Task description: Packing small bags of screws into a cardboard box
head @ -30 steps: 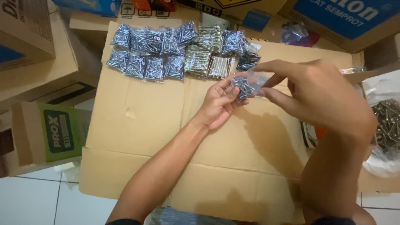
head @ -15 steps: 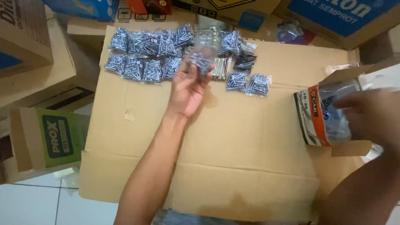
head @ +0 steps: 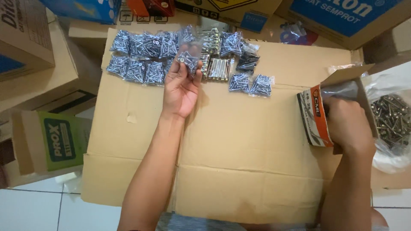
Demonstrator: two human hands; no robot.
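Note:
My left hand (head: 181, 87) holds a small clear bag of silver screws (head: 189, 60) up over the flattened cardboard sheet (head: 239, 141). Just beyond it lie two rows of similar filled screw bags (head: 141, 55), some gold-coloured packs (head: 217, 68) and two loose bags (head: 251, 84) to the right. My right hand (head: 346, 124) reaches into a small open orange-and-white carton (head: 317, 115) at the right edge, and its fingers are hidden inside the carton.
A clear plastic bag of dark loose screws (head: 391, 117) lies at the far right. Brown and blue cardboard boxes (head: 25, 38) ring the sheet. A green-and-white box (head: 51, 141) stands at the left above the white tiled floor (head: 38, 209).
My left hand carried a screw bag away from the right hand toward the rows at the back. My right hand moved right and went into the orange-and-white carton.

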